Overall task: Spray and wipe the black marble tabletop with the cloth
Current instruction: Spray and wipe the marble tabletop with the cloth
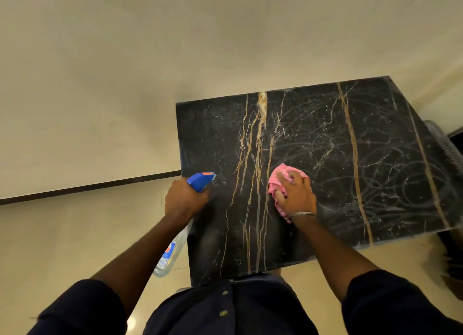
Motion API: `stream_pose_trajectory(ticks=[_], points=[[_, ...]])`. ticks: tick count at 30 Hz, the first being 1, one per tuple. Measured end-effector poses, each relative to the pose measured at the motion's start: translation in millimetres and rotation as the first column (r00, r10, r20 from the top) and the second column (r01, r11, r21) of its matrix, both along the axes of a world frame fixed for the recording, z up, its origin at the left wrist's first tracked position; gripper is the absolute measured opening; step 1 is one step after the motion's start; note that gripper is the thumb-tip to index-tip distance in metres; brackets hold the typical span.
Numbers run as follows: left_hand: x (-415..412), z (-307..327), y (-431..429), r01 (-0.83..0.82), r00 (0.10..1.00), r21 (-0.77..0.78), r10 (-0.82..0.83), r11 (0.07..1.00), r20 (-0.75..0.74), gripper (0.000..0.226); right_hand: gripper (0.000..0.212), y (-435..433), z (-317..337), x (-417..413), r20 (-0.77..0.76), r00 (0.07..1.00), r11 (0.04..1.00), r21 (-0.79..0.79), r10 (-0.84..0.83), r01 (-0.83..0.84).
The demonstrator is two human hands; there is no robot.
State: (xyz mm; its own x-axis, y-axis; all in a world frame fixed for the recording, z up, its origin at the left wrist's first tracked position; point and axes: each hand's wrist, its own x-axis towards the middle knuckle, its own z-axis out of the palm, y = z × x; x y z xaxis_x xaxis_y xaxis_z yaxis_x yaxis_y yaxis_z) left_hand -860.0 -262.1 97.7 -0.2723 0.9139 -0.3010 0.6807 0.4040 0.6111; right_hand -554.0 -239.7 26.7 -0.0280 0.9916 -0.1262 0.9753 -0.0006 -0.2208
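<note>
Head-worn wide-angle, aimed steeply down and forward from close above tabletop (313,139), facing wall (125,84) beyond; single view.

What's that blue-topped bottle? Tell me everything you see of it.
The spray bottle has a blue plastic trigger head with an orange nozzle tip and a clear body bearing a blue-and-red label. The left hand grips its neck. It is tilted, nozzle aimed at the tabletop, body hanging past its left edge.

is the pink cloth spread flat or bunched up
Bunched up: the pink cloth sits crumpled in a wad under the right hand on the black marble tabletop, not laid flat.
</note>
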Motion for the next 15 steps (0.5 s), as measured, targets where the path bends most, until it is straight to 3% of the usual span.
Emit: stream_pose_trajectory(ticks=[4,6,12,15], points=[[-3.2,-1.0,-2.4,-0.020,1.000,-0.019,0.021,1.000,0.014,0.027,0.053,5.9,-3.2,-22.7,0.015,0.986,0.986,0.028,-0.166,0.166],[-3.1,-0.4,-4.2,-0.016,1.000,-0.023,0.016,1.000,0.011,0.026,0.054,1.9,-2.9,-57.8,0.020,0.987,0.987,0.028,-0.161,0.160],[2.0,4.2,-3.1,-0.025,0.999,0.008,0.025,1.000,-0.022,0.025,0.050,-19.9,7.0,-158.8,-0.036,0.957,0.957,0.032,0.289,-0.288],[6.1,8.4,1.8,-0.019,1.000,0.018,0.020,1.000,-0.019,0.024,0.051,-13.0,7.8,-151.8,-0.038,0.920,0.920,-0.028,0.390,-0.391]])
